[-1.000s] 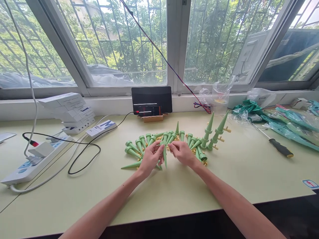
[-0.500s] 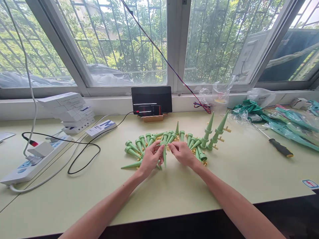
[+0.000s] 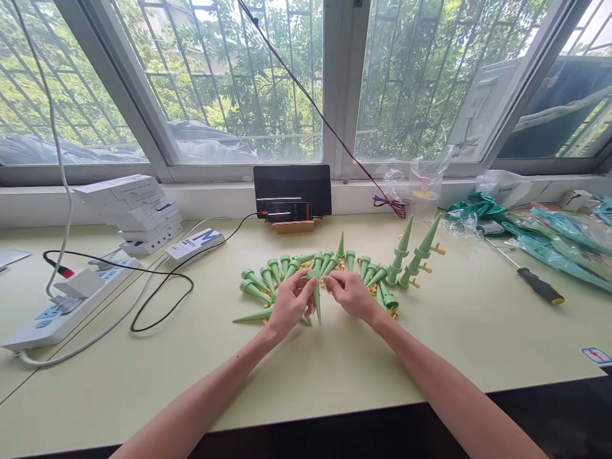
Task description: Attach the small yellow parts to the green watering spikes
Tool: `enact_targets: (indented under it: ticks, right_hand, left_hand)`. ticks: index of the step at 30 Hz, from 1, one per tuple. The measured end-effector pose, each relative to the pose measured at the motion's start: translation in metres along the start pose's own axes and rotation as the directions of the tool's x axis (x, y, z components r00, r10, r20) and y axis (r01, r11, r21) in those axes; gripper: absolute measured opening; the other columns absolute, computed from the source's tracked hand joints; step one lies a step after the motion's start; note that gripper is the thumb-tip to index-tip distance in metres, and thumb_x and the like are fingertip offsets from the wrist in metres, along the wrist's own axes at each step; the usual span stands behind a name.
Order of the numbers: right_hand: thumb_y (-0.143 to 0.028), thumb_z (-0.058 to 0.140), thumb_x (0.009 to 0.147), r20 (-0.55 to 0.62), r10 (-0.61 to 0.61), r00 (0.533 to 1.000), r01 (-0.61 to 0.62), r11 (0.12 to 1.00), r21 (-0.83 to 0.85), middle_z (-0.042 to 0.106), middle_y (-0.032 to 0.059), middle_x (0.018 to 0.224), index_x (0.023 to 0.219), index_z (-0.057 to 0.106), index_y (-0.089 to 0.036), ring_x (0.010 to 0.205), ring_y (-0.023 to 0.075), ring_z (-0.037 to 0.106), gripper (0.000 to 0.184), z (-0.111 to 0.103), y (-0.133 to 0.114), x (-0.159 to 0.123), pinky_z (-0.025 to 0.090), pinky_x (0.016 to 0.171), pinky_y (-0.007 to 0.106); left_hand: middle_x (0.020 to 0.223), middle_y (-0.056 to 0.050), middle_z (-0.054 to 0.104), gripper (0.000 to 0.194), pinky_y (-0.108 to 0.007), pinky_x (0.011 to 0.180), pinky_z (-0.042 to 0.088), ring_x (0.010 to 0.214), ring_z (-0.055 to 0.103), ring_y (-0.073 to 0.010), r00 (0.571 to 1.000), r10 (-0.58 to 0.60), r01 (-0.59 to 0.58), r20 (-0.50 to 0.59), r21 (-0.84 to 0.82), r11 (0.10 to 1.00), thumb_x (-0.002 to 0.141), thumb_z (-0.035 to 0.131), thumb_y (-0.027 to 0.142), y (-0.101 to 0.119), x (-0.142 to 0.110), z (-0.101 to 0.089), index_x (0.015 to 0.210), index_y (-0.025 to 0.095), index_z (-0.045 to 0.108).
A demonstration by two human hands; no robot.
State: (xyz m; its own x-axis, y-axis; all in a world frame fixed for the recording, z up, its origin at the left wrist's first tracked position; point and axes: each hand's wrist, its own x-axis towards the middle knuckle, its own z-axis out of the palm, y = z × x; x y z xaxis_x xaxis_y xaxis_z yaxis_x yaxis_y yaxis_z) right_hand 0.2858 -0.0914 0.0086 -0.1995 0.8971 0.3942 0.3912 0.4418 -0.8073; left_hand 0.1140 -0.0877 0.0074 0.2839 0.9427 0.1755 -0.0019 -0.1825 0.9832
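Between thumb and fingers, my left hand (image 3: 292, 298) grips a green plastic watering spike (image 3: 317, 303), its tip pointing down toward me. My right hand (image 3: 350, 293) is closed in a pinch at the spike's upper side, close to my left fingertips. A small yellowish part shows there, probably the spike's valve, but the fingertips mostly cover it. Around both hands lies an arc of similar green spikes (image 3: 255, 290) with yellow valves. To the right, stacked spikes (image 3: 421, 253) stand upright with yellow valves sticking out sideways.
A phone (image 3: 288, 211) leans against a dark tablet (image 3: 292, 185) at the back. On the left are a power strip (image 3: 71, 306), cables and stacked white boxes (image 3: 138, 210). A screwdriver (image 3: 540, 285) and green bagged items (image 3: 559, 239) lie right. The table's front edge is near my forearms.
The view has shifted very slightly. Both hands keep their places at the spike, with hardly any visible movement.
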Motion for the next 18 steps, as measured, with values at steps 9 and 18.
enact_targets:
  ticks: [9, 18]
  right_hand:
    - [-0.040, 0.046, 0.096, 0.008, 0.024, 1.000, -0.024, 0.999, 0.028, 0.047, -0.0025, 0.049, 0.064, 0.051, -0.019, 0.049, 0.0123, 0.043, 0.038, -0.0010, -0.0027, -0.0008, 0.035, 0.052, 0.026]
    - [-0.042, 0.047, 0.095, 0.015, 0.035, 0.999, -0.036, 0.999, 0.034, 0.048, -0.0021, 0.049, 0.065, 0.053, -0.019, 0.048, 0.0121, 0.042, 0.039, -0.0015, -0.0026, -0.0006, 0.034, 0.051, 0.025]
  left_hand:
    - [0.066, 0.003, 0.057, 0.045, -0.020, 0.035, 0.037, 0.039, 0.048, -0.0080, 1.000, -0.016, 0.016, 0.014, -0.024, 1.000, 0.086, 0.064, 0.048, 0.0025, -0.0006, 0.0003, 0.117, 0.016, 0.057]
    - [0.062, 0.004, 0.054, 0.045, -0.021, 0.035, 0.037, 0.039, 0.049, -0.0087, 1.000, -0.006, 0.006, 0.005, -0.027, 1.000, 0.085, 0.065, 0.049, 0.0016, -0.0004, 0.0009, 0.115, 0.016, 0.058]
